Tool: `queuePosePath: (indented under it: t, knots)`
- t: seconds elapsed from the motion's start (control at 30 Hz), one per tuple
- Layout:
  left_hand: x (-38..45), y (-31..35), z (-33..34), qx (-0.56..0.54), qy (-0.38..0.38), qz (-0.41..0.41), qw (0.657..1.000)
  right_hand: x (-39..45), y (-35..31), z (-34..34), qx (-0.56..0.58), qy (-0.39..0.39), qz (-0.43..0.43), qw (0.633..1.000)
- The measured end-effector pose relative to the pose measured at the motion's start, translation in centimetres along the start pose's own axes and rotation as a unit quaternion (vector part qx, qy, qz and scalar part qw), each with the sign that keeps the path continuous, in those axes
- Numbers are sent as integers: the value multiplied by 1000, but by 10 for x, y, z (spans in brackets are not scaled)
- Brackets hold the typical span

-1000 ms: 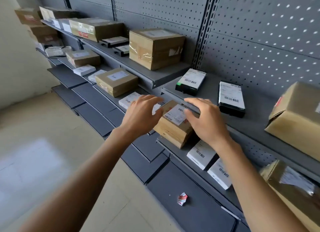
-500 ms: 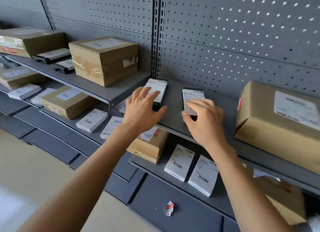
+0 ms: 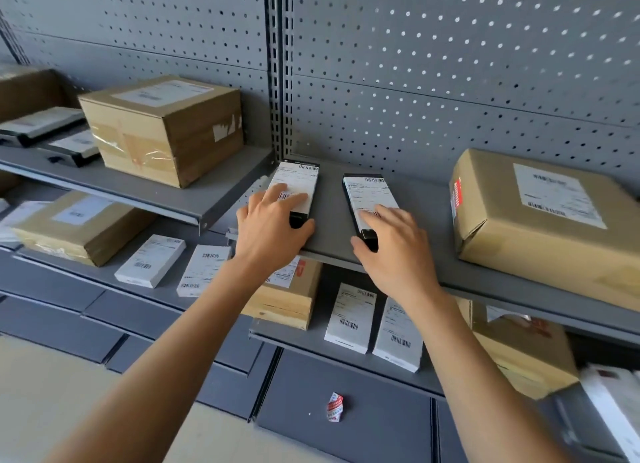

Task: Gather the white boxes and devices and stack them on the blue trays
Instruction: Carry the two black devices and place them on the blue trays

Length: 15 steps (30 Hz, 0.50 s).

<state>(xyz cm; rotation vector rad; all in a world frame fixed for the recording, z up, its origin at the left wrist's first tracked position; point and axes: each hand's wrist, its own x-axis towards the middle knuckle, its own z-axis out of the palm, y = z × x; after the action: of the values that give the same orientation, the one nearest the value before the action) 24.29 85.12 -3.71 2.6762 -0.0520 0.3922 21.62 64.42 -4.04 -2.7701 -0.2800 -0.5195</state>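
Observation:
Two flat black devices with white labels lie side by side on the upper grey shelf [image 3: 433, 203]. My left hand [image 3: 270, 230] rests on the left device [image 3: 298, 178], fingers spread over its label and thumb against its near end. On the right device [image 3: 367, 192] my right hand [image 3: 398, 255] lies the same way, thumb beside the near end. White boxes sit on the shelf below: two at left [image 3: 150, 260] [image 3: 202, 268] and two under my right wrist [image 3: 349, 317] [image 3: 398, 334]. Dark blue panels [image 3: 363, 428] run along the bottom.
Large cardboard boxes stand at upper left [image 3: 162, 127] and upper right [image 3: 547, 220]. Smaller cartons sit on the lower shelf [image 3: 79, 223] [image 3: 291, 300]. More black devices [image 3: 41, 123] lie far left. A crumpled wrapper [image 3: 335, 407] lies on a blue panel. Pegboard backs the shelves.
My view swung right and up from the lower shelf. Both hands left the small cardboard box and moved up onto the two black labelled devices.

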Motion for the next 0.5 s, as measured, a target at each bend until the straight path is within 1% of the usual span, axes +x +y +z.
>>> queuePosePath:
  t: [0.27,0.5]
  knots:
    - [-21,-14,-12,-55,3,41,998,-25,-24,-7,20,3,32,999]
    - [-45,-19,-27,-86,18,74,993,-55,-39,-13,23,80,12,996]
